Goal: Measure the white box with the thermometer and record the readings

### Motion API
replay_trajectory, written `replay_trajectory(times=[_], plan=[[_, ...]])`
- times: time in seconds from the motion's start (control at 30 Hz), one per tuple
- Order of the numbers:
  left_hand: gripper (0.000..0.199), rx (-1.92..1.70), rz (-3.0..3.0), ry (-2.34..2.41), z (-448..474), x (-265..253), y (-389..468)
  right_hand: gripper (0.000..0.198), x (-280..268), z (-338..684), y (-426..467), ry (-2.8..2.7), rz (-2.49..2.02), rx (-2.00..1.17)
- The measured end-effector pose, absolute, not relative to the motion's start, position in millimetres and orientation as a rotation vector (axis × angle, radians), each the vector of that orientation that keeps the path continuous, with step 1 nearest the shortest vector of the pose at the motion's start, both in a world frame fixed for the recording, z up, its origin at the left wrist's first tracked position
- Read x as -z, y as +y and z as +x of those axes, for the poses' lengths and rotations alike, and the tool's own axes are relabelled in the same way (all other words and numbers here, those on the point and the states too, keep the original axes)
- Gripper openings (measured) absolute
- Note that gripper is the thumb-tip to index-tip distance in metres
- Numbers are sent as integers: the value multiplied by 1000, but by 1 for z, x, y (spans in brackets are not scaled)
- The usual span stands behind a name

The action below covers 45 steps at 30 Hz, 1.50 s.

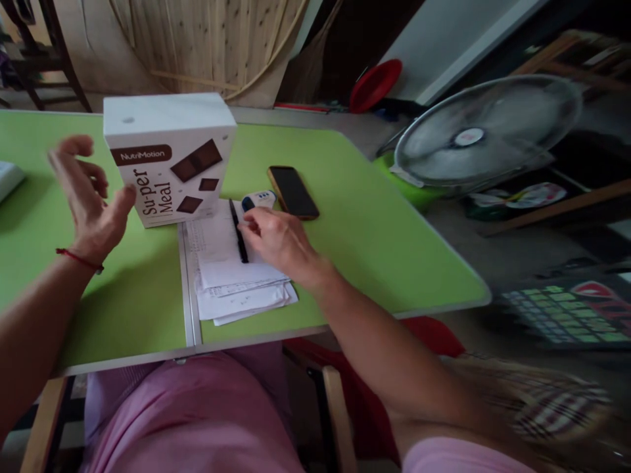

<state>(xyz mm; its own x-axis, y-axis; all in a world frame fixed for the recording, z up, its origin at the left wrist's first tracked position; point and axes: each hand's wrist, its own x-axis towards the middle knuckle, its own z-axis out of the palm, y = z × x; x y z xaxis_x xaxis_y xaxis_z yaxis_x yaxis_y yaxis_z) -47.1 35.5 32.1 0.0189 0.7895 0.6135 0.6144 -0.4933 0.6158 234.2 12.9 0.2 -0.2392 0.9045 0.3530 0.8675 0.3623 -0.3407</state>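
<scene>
A white box with brown print (170, 148) stands upright on the green table. At its left side my left hand (93, 203) is raised with fingers spread and bent, its thumb tip at the box's edge; whether it touches I cannot tell. My right hand (280, 240) is over a stack of papers (241, 299), fingers curled together; anything inside them is hidden. Close to its fingertips a black pen (238, 233) lies on the top sheet. Just beyond the knuckles is a small white and dark blue device (261, 198), partly covered by the hand.
A smartphone (294, 191) in an orange-edged case lies right of the device. The green table (394, 263) has a metal seam under the papers. A white object (8, 179) sits at the far left. Beyond the table stands a fan (486, 135), with a red basin (375, 85) behind.
</scene>
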Motion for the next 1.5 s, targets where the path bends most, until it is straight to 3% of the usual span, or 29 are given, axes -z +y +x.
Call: replay_trajectory(times=[0.07,0.13,0.2,0.33,0.47,0.67,0.83,0.9,1.07,1.23,1.5], plan=[[43,-1769,2270,1546,-37,-38,21,22,3,227,14,-2215,-1564,-146],[32,-1703,2462,1392,-23,-40,5,31,7,222,13,-2233,-1600,-170],[17,-1271,2737,1141,-6,-38,-10,43,10,221,11,-2219,-1596,-208],[25,-212,2881,1214,23,-32,-34,42,10,228,7,-2095,-1461,-310],[33,211,2767,1263,34,-32,-51,32,3,237,5,-1819,-1268,-451],[40,332,2718,1276,38,-31,-63,23,-3,228,-15,-1506,-900,-782],[43,326,2663,1328,41,-31,-62,47,-8,212,-25,-1468,-948,-1173],[42,330,2662,1342,41,-32,-61,40,-5,208,-22,-1443,-967,-1228],[46,366,2676,1321,41,-32,-61,9,14,199,-16,-1486,-1160,-1002],[52,413,2734,1349,43,-30,-61,8,22,195,-18,-1668,-1206,-671],[52,406,2741,1322,43,-33,-62,9,26,197,-18,-1780,-1183,-508]])
